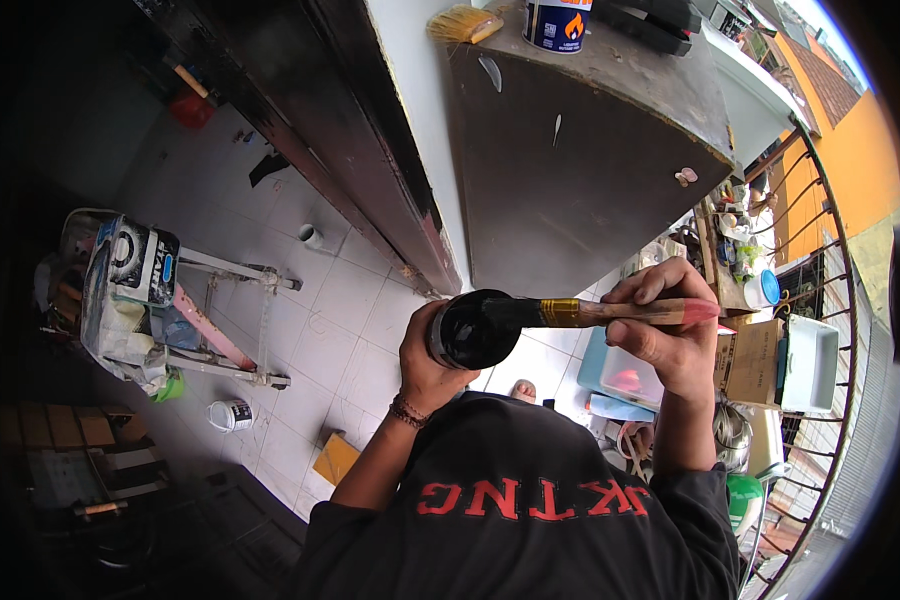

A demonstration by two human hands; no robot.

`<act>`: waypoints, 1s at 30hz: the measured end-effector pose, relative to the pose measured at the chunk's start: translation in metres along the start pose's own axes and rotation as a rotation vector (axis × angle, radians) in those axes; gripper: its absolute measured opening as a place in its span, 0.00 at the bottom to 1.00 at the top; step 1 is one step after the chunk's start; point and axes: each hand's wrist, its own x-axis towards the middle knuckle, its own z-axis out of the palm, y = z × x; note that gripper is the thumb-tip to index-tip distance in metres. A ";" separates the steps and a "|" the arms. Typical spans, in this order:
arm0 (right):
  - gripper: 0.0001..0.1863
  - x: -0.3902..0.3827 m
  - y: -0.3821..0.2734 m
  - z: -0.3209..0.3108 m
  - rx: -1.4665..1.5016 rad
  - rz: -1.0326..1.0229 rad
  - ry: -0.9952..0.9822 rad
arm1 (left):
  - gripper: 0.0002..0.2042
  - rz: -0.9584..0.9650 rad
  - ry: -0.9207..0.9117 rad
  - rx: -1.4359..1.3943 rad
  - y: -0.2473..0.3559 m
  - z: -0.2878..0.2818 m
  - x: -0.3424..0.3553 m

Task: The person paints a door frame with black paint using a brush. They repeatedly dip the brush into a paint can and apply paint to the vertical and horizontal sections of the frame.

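Note:
My left hand [429, 352] is wrapped around a small round container [472, 335] with dark, glossy paint inside. In my right hand [670, 325] is a paintbrush [595, 312], held level by its wooden handle between thumb and fingers. The handle's end is red and its ferrule is gold-coloured. Dark bristles reach over the right side of the container's rim; whether their tip touches the paint I cannot tell. Both hands are in front of my chest, above the tiled floor.
Ahead stands a dark cabinet [590, 170] with a straw brush [465, 25] and a blue-and-white can [557, 24] on top. A dark door frame [370, 190] rises at left. A stepladder [235, 350] and white bucket [230, 415] are on the left. Boxes, tubs and a curved railing [850, 290] line the right.

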 end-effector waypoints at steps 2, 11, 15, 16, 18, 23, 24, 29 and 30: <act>0.17 0.001 -0.009 -0.011 -0.057 -0.008 -0.129 | 0.41 -0.006 0.022 0.032 0.019 0.016 -0.013; 0.13 0.000 -0.027 -0.032 -0.418 -0.195 -0.565 | 0.42 0.004 0.099 0.127 0.053 0.045 -0.047; 0.12 0.000 -0.030 -0.021 -0.550 -0.325 -0.734 | 0.43 0.064 0.105 0.163 0.060 0.048 -0.050; 0.14 0.000 -0.027 -0.017 -0.554 -0.350 -0.749 | 0.43 0.079 0.102 0.173 0.063 0.049 -0.049; 0.15 -0.003 -0.031 -0.011 -0.599 -0.307 -0.790 | 0.43 0.127 0.096 0.190 0.067 0.049 -0.048; 0.16 -0.007 -0.032 -0.001 -0.726 -0.306 -0.858 | 0.43 0.237 0.090 0.277 0.075 0.046 -0.041; 0.16 -0.007 -0.031 0.002 -0.739 -0.302 -0.862 | 0.44 0.247 0.093 0.282 0.076 0.046 -0.041; 0.14 -0.006 -0.039 0.009 -0.725 -0.316 -0.843 | 0.43 0.216 0.113 0.209 0.073 0.042 -0.045; 0.13 -0.005 -0.042 0.010 -0.704 -0.330 -0.809 | 0.43 0.177 0.117 0.166 0.072 0.041 -0.048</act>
